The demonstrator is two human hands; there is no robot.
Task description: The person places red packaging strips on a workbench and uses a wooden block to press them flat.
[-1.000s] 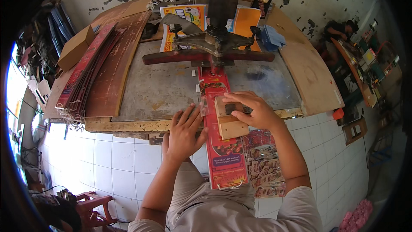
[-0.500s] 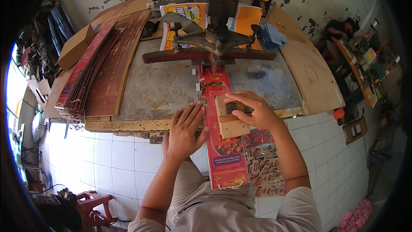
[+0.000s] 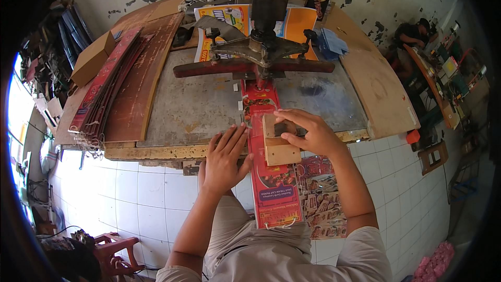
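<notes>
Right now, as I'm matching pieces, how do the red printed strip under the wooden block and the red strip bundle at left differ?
The red printed strip lies partly beneath the wooden block; the red strip bundle has no block on it. The strip runs nearly straight up the view; the bundle slants across the brown board. The strip's lower end shows a little white cord; the bundle's, a tangle. Both are long, red and printed.

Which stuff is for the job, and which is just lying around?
Seems part of the job:
- red strip, beside the left hand
- wood block on it, held by the right hand
- press at the strip's far end
- probably the red stack: similar strips

Seems just lying around:
- box
- stool
- pink bundle
</notes>
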